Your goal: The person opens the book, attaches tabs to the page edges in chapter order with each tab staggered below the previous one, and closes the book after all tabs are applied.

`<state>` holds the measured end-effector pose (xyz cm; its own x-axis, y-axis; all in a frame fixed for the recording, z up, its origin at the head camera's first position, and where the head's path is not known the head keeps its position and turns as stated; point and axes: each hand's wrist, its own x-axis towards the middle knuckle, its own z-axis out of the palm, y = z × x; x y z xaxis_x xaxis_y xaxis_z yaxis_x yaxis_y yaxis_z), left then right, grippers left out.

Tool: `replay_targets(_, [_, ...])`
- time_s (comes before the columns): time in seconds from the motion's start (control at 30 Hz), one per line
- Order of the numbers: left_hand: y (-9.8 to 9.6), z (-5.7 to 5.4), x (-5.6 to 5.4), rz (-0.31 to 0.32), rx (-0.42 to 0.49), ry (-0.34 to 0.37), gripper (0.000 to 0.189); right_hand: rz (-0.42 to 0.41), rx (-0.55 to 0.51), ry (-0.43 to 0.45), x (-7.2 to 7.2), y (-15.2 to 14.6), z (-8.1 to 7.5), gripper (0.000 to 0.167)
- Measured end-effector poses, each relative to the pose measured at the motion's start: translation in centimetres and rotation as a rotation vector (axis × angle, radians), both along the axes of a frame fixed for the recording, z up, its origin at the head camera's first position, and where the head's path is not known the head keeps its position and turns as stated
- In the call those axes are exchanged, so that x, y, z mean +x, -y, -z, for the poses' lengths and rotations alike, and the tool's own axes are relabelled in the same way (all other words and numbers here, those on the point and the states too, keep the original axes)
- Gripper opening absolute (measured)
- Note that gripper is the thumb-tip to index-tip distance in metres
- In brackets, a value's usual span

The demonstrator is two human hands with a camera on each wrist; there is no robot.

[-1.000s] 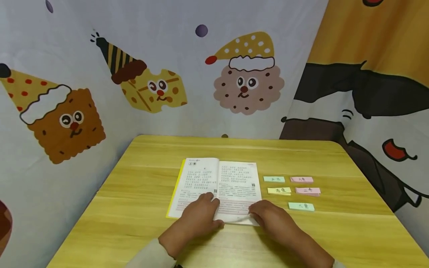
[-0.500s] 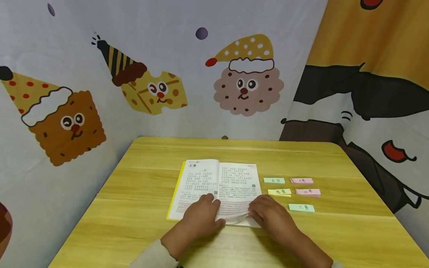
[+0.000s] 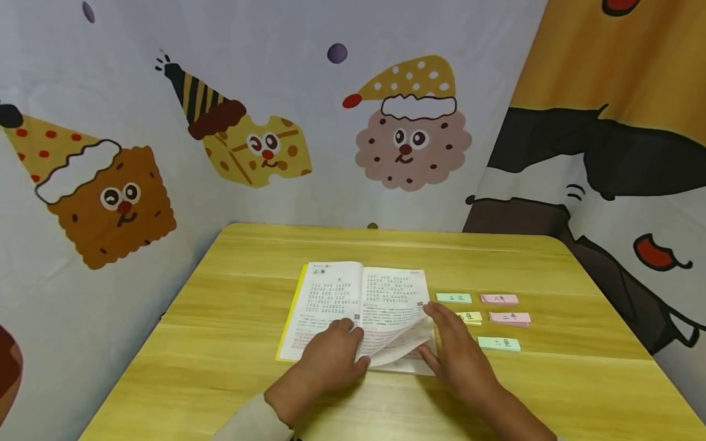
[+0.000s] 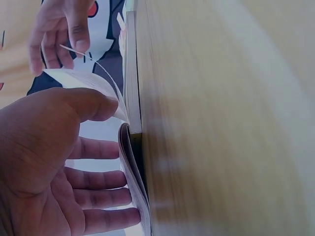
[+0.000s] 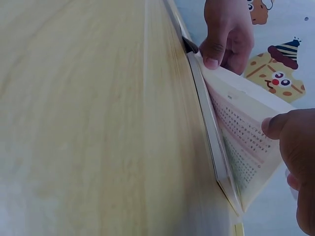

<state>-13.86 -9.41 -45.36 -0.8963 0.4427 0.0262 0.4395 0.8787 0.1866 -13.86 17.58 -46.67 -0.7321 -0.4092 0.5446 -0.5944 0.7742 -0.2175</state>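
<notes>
An open book (image 3: 331, 294) with printed pages and a yellow cover edge lies on the wooden table. My left hand (image 3: 333, 349) rests on its left page near the spine, fingers extended, with the thumb at the bottom edge. Beside the right page, my right hand (image 3: 460, 352) has thumb and fingers spread apart around the outer edge of a lifted page (image 3: 405, 340). That page curls up at its lower corner. In the right wrist view, the right thumb (image 5: 272, 127) touches the raised page (image 5: 246, 128), whose printed side faces the camera.
Right of the book lie several folded paper slips with handwriting: green (image 3: 454, 298), pink (image 3: 499, 299), yellow (image 3: 471, 318), another pink (image 3: 510, 319) and another green (image 3: 499, 344). A cartoon-printed cloth (image 3: 331, 208) hangs behind the wooden table (image 3: 237, 306).
The page's lower right corner has risen and curled toward the left. My right hand's fingers have spread and moved up along the page edge; my left hand stays on the book.
</notes>
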Motion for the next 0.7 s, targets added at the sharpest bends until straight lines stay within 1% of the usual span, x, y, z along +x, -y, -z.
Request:
replay_targets(0.03, [0.0,0.0,0.0,-0.001,0.001,0.001,0.037,-0.005,0.005,-0.005,0.0,-0.1,0.0,0.09])
replay_targets(0.17, [0.0,0.0,0.0,-0.005,0.003,-0.001,0.038,-0.033,0.041,-0.016,0.1,-0.3,0.2,0.06])
replay_targets(0.27, [-0.1,0.0,0.1,-0.004,0.011,0.002,0.038,-0.025,0.055,-0.02,0.2,-0.4,0.3,0.046])
replay_targets(0.4, [-0.2,0.1,0.1,-0.002,0.025,0.01,0.035,0.012,0.044,-0.018,0.5,-0.5,0.5,0.041])
replay_targets(0.43, [-0.2,0.1,0.1,-0.004,0.028,0.01,0.035,0.009,0.046,-0.018,0.5,-0.6,0.5,0.04])
replay_targets(0.53, [-0.2,0.2,0.1,-0.012,0.028,0.005,0.034,-0.039,0.067,-0.022,0.5,-0.6,0.7,0.036])
replay_targets(0.7, [-0.2,0.1,0.1,-0.028,0.027,-0.003,0.038,-0.171,0.086,-0.029,0.3,-0.7,1.1,0.031])
